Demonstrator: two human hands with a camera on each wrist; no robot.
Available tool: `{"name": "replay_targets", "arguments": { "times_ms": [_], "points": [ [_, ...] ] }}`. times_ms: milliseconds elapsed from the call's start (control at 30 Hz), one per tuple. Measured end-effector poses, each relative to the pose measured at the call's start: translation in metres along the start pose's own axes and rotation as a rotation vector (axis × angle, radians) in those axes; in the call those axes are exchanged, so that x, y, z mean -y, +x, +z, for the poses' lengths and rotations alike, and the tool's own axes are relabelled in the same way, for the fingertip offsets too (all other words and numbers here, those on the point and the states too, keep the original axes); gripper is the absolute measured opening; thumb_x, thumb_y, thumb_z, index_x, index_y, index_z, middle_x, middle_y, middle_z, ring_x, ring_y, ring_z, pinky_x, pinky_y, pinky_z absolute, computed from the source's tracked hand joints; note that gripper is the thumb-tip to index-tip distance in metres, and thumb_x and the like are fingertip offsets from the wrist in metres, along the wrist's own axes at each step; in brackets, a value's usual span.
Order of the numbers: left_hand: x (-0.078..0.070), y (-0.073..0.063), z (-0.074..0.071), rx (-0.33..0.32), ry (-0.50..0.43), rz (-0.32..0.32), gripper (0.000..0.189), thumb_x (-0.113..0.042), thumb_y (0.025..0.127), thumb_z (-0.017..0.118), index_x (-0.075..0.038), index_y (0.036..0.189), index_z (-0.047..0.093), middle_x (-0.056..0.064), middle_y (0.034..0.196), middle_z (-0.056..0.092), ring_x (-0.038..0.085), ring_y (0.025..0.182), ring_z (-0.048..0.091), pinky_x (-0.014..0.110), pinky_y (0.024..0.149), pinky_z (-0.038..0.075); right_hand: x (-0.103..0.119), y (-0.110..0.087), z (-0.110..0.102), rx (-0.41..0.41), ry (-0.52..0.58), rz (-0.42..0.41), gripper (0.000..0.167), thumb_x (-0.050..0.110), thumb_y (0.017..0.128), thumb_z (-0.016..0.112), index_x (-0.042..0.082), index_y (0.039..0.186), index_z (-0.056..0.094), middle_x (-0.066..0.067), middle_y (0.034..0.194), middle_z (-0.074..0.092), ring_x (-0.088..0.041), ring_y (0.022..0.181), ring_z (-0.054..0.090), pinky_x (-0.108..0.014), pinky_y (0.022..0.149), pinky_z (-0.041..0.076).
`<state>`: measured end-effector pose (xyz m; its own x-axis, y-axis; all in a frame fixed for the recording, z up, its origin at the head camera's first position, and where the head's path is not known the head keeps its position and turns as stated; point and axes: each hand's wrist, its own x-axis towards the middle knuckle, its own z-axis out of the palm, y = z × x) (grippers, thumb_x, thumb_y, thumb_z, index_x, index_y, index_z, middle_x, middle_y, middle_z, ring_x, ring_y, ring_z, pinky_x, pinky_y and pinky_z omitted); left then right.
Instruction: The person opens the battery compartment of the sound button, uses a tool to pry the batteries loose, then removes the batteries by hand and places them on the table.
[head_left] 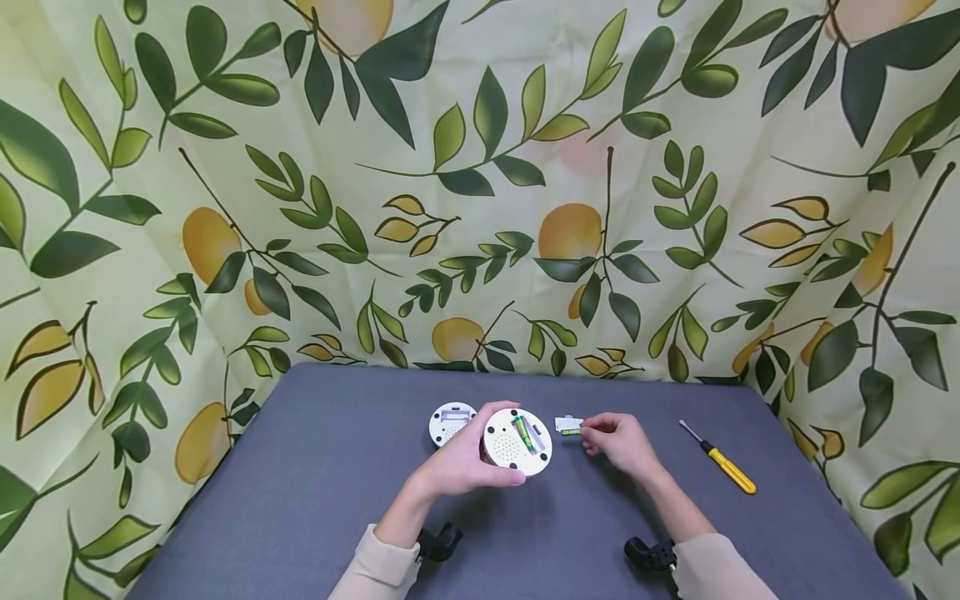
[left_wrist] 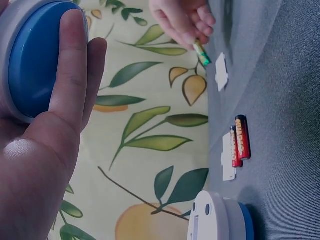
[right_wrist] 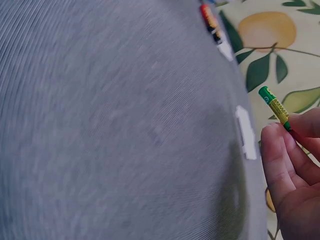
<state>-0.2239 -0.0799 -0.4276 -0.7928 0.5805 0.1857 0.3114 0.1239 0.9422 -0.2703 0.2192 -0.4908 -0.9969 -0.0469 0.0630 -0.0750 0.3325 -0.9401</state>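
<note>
My left hand (head_left: pixel 465 458) grips a round white device (head_left: pixel 504 446), its underside with dark feet and small holes facing the head camera. A green battery (head_left: pixel 523 434) lies in its open compartment, with a bare slot beside it. The left wrist view shows the device's blue domed side (left_wrist: pixel 37 60) under my fingers. Between thumb and fingertips, my right hand (head_left: pixel 618 442) pinches a second green-and-yellow battery (right_wrist: pixel 276 107) by one end, apart from the device. Just behind it, a white battery cover (head_left: pixel 566 422) lies on the table.
A second white and blue device (head_left: pixel 442 427) stands behind my left hand, its compartment facing up. Red-and-black batteries (left_wrist: pixel 242 137) lie by another white cover (left_wrist: pixel 228 170). On the right is a yellow-handled screwdriver (head_left: pixel 731 471). A leaf-patterned cloth (head_left: pixel 487 275) hangs behind the grey table (head_left: pixel 322 475).
</note>
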Motion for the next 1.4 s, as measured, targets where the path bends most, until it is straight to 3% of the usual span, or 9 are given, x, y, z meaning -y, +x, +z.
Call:
{"name": "replay_targets", "arguments": {
  "times_ms": [200,467,700,767,933,1067,1200,1400],
  "points": [
    [0.001,0.000,0.000,0.004,-0.001,0.006,0.088,-0.017,0.076,0.087,-0.014,0.150,0.039,0.008,0.120,0.057,0.017,0.103,0.060,0.027,0.087,0.051,-0.012,0.005,0.002,-0.007,-0.110,-0.009,0.009,-0.004,0.091,0.068,-0.011,0.096,0.072,-0.013,0.076,0.070,-0.017,0.063,0.066,-0.030,0.058,0.057],
    [0.002,0.001,0.000,0.010,0.013,0.003,0.089,-0.019,0.076,0.086,-0.010,0.150,0.038,0.007,0.120,0.057,0.016,0.103,0.060,0.027,0.089,0.050,-0.016,0.008,0.004,-0.019,-0.356,-0.059,0.007,0.004,0.092,0.069,0.000,0.094,0.075,-0.006,0.076,0.068,-0.013,0.055,0.059,-0.029,0.050,0.052],
    [0.003,0.001,0.000,0.019,-0.001,0.009,0.090,-0.016,0.076,0.086,-0.007,0.151,0.036,0.008,0.119,0.057,0.017,0.102,0.060,0.027,0.088,0.050,-0.015,0.009,0.006,-0.028,-0.545,-0.156,0.005,0.002,0.089,0.072,0.002,0.091,0.077,-0.008,0.088,0.073,-0.019,0.078,0.064,-0.039,0.073,0.053],
    [0.002,0.001,0.000,0.016,0.004,0.004,0.090,-0.017,0.076,0.086,-0.008,0.151,0.037,0.007,0.119,0.057,0.017,0.103,0.060,0.027,0.088,0.049,-0.014,0.009,0.007,-0.022,-0.544,-0.164,0.006,0.001,0.090,0.072,0.000,0.092,0.077,-0.009,0.089,0.073,-0.020,0.080,0.064,-0.040,0.073,0.053],
    [0.001,0.001,0.000,0.008,0.008,-0.010,0.090,-0.019,0.075,0.087,-0.013,0.151,0.038,0.005,0.120,0.057,0.017,0.103,0.060,0.027,0.089,0.050,-0.010,0.008,0.005,-0.020,-0.481,-0.133,0.011,0.001,0.091,0.070,-0.004,0.099,0.075,-0.011,0.088,0.072,-0.013,0.063,0.060,-0.029,0.058,0.050],
    [0.001,0.001,0.000,0.012,0.004,-0.001,0.089,-0.018,0.076,0.086,-0.013,0.150,0.038,0.006,0.120,0.057,0.017,0.102,0.061,0.027,0.088,0.050,0.001,0.005,0.001,-0.033,-0.409,-0.101,0.015,0.004,0.093,0.068,-0.005,0.104,0.074,-0.011,0.088,0.071,-0.015,0.059,0.060,-0.028,0.052,0.050],
    [0.001,0.001,-0.001,0.012,0.007,0.004,0.088,-0.018,0.076,0.086,-0.013,0.150,0.038,0.007,0.119,0.057,0.016,0.102,0.060,0.027,0.089,0.050,0.017,0.000,-0.003,-0.040,-0.352,-0.116,0.018,0.007,0.095,0.068,-0.004,0.108,0.074,-0.009,0.088,0.071,-0.019,0.062,0.063,-0.029,0.053,0.051],
    [0.001,0.001,-0.001,0.006,0.009,0.000,0.088,-0.018,0.076,0.087,-0.013,0.150,0.039,0.005,0.120,0.057,0.016,0.103,0.060,0.027,0.089,0.050,0.036,-0.006,-0.005,-0.045,-0.325,-0.186,0.015,0.008,0.096,0.068,0.001,0.106,0.075,-0.006,0.085,0.072,-0.015,0.069,0.062,-0.028,0.060,0.050]
  ]
}}
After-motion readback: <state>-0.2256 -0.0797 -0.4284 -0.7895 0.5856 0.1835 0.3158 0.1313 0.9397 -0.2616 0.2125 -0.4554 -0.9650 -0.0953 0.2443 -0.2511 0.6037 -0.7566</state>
